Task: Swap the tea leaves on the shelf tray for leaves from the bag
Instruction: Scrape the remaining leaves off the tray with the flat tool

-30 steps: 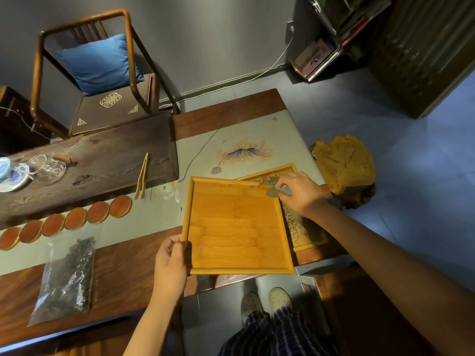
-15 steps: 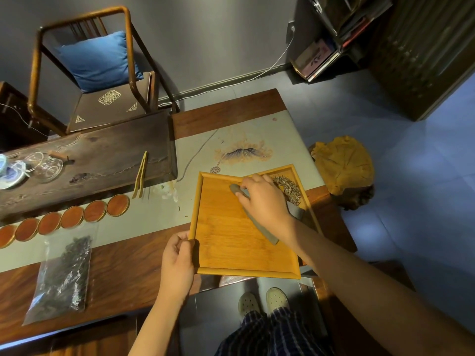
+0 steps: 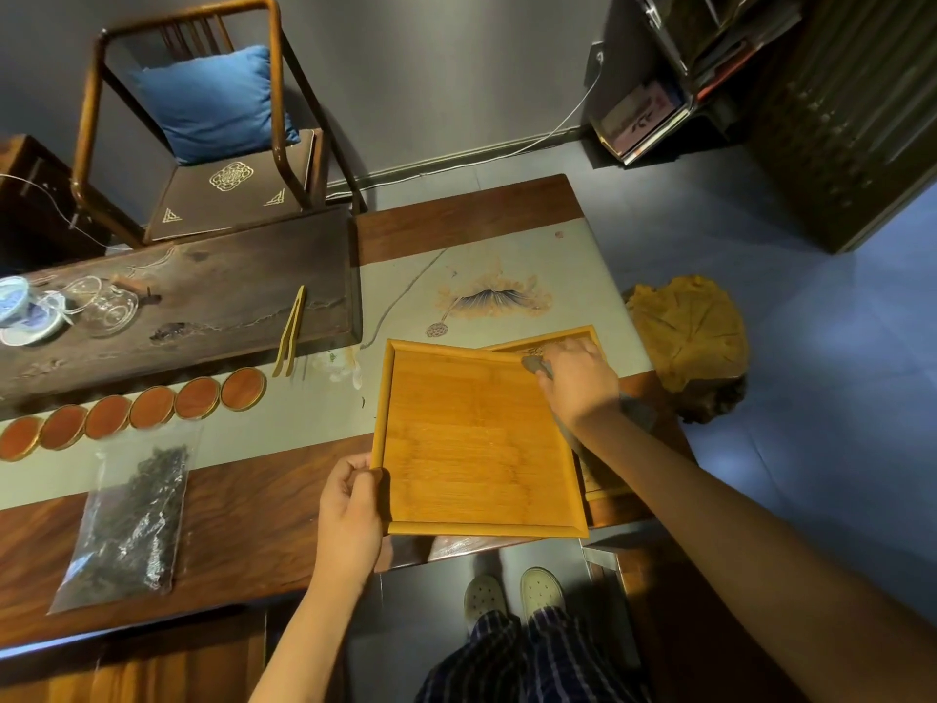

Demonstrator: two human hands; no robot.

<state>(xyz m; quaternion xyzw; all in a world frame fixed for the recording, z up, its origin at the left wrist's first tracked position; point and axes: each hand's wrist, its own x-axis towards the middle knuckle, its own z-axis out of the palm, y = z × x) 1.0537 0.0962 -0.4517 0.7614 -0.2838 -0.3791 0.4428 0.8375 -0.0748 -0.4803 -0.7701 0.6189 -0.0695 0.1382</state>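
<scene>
Bag (image 3: 129, 520) left of tray (image 3: 476, 443) — coasters (image 3: 152, 408) behind bag

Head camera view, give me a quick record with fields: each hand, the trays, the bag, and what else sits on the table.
left hand: grips the bamboo tray's near left corner
right hand: holds a grey tool at the tray's far right corner
bamboo tray: bare inside
second tray: partly under the first, some leaves visible
bag of tea leaves: flat on the table, untouched
coasters: row of six
tongs: beside the dark board

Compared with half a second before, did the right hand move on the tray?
Yes. The right hand went from the middle of the bamboo tray to its far right corner, away from the person.
</scene>
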